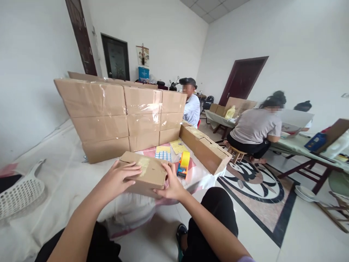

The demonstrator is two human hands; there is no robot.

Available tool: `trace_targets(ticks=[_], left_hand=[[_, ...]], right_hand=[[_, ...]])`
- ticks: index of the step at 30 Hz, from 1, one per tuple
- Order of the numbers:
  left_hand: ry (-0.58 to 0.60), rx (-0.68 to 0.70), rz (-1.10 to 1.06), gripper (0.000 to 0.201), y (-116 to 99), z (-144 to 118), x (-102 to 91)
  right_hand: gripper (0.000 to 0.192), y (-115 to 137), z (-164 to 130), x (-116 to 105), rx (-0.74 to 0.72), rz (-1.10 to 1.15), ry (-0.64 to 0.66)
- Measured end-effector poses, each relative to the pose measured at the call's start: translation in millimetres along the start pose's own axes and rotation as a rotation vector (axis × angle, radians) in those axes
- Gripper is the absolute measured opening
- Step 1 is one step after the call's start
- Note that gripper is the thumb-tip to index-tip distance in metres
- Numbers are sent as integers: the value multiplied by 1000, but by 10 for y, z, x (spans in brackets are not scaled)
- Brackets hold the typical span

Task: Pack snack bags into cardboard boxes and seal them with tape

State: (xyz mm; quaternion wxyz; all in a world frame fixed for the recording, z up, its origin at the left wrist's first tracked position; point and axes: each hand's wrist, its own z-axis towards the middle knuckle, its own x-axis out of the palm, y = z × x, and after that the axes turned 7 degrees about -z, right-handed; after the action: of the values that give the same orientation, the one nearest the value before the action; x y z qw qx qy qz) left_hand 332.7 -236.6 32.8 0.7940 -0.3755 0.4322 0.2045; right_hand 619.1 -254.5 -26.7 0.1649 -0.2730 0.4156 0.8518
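Note:
I hold a small brown cardboard box (pixel 148 174) at the near edge of a low table covered with a white cloth (pixel 62 171). My left hand (pixel 120 179) lies flat on the box's top and left side. My right hand (pixel 171 185) grips its right end from below. Just beyond my right hand lies a tape dispenser (pixel 183 165) with a yellow roll, beside a sheet of small blue and white squares (pixel 163 155). A wall of stacked, taped cardboard boxes (pixel 120 116) stands behind them.
A long cardboard box (pixel 205 148) lies at the table's right. A white plastic basket (pixel 20 193) sits at the far left. Three people sit at tables to the right, one in white (pixel 191 108), one in grey (pixel 255 128). A bowl (pixel 305 193) rests on the patterned floor.

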Motion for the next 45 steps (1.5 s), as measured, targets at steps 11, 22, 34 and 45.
trace_targets(ticks=[11, 22, 34, 45], left_hand=[[-473, 420, 32, 42, -499, 28, -67], [-355, 434, 177, 39, -442, 190, 267], [-276, 432, 264, 30, -496, 252, 432], [-253, 421, 258, 27, -508, 238, 423]], right_hand=[[89, 617, -1657, -2221, 301, -608, -643], [99, -282, -2501, -2605, 633, -676, -722], [100, -997, -1904, -2441, 606, -699, -621], [103, -1378, -1733, -2493, 509, -738, -491]])
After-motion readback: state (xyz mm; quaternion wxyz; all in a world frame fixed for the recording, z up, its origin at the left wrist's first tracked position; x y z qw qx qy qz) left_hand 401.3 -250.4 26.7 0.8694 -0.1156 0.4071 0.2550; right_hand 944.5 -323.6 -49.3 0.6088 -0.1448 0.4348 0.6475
